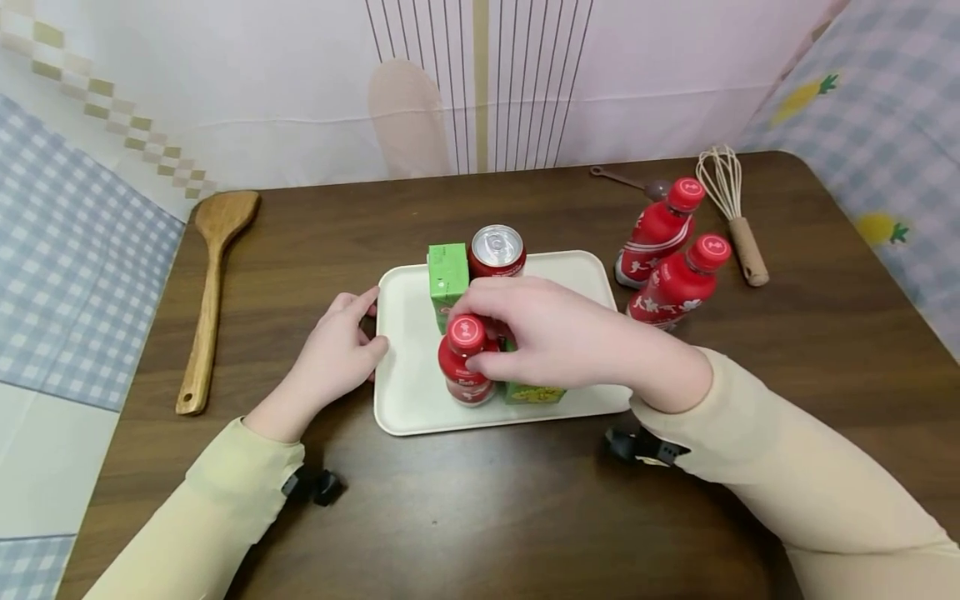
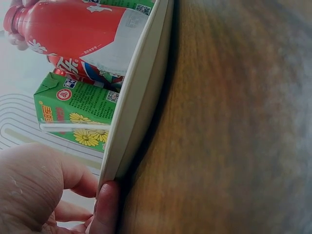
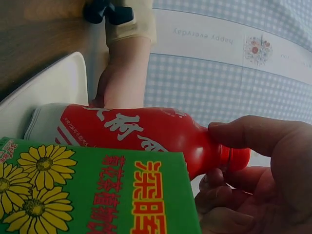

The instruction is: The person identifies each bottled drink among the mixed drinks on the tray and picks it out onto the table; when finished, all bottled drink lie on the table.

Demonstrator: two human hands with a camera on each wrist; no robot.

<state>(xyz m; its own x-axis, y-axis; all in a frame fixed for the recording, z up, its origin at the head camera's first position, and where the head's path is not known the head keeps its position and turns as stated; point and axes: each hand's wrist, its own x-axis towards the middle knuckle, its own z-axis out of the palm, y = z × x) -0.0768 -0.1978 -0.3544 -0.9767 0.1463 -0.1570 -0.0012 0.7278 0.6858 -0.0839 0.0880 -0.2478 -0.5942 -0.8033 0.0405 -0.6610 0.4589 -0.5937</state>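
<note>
My right hand [image 1: 555, 329] pinches a red drink bottle [image 1: 468, 385] near its neck, thumb on one side and fingers on the other. The bottle stands at the front middle of a white tray [image 1: 405, 400]. At the tray's left edge, my left hand [image 1: 333, 350] grips the rim between thumb and fingers. Behind the bottle are a green drink carton [image 1: 448, 279] and a red can [image 1: 497, 247] with a silver top. Another green carton [image 3: 97, 192] with yellow flowers stands close beside the bottle, partly hidden under my right hand in the head view.
Right of the tray stand two more red bottles [image 1: 656, 237] [image 1: 675, 287]. Beyond them lie a whisk [image 1: 735, 212] and a small brown spoon [image 1: 630, 179]. A wooden spatula [image 1: 213, 292] lies on the left of the brown table [image 1: 450, 508]. Cloth hangs along the back.
</note>
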